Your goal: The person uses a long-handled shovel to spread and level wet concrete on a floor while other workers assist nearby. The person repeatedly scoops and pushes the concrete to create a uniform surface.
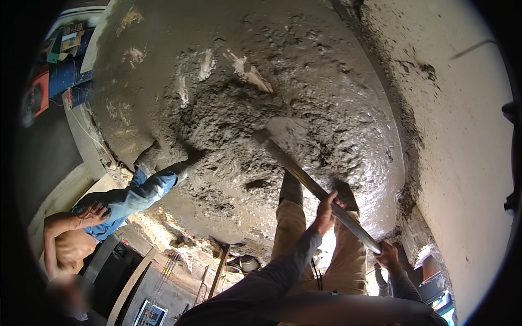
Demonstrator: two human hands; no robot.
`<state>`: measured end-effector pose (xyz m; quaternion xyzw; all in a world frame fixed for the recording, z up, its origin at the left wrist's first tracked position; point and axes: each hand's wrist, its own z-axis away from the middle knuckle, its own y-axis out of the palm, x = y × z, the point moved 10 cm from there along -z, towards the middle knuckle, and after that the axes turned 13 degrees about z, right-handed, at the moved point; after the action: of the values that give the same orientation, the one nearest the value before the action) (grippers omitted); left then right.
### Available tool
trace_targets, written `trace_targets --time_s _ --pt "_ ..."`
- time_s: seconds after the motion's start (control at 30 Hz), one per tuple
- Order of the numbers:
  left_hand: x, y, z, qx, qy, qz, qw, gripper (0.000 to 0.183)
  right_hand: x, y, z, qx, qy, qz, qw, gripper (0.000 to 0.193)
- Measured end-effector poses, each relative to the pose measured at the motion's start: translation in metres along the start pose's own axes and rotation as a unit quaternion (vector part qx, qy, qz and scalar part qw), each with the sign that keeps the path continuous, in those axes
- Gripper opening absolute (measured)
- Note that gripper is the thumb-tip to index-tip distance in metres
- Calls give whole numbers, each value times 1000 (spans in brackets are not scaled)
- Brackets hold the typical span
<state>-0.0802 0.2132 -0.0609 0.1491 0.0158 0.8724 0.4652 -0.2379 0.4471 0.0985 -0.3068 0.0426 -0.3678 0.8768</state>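
Note:
A long-handled hoe [304,179] slants across the middle, its handle running from lower right to upper left. My left hand [325,213] is closed round the handle partway along. Near its lower end, my right hand [387,255] grips it too. The hoe's blade [288,133] rests at the surface of a wide spread of wet grey concrete [234,125], partly smeared with it. Both my feet, in dark boots [291,187], stand in the wet mix below the blade.
A co-worker in blue jeans [144,193] stands in the mix at left, one hand on a thigh. A splashed pale wall [446,108] borders the right. Boxes and a blue container [65,76] lie at upper left; a bucket [249,264] is behind my legs.

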Motion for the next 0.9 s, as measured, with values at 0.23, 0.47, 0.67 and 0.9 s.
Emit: trace_targets --time_s 0.23,0.47,0.67,0.9 --pt "-582 125 17 35 549 -163 819 27 461 -55 -357 -108 -254 -85 957 41" --pt "-783 183 26 -113 534 -443 711 28 698 -127 -487 2 -224 -173 959 39" --pt "-693 106 -9 -200 439 -439 759 51 591 -65 -405 38 -196 -191 961 38" --pt "-553 100 -35 -123 430 -429 785 48 472 -30 -348 5 -186 -187 965 43"
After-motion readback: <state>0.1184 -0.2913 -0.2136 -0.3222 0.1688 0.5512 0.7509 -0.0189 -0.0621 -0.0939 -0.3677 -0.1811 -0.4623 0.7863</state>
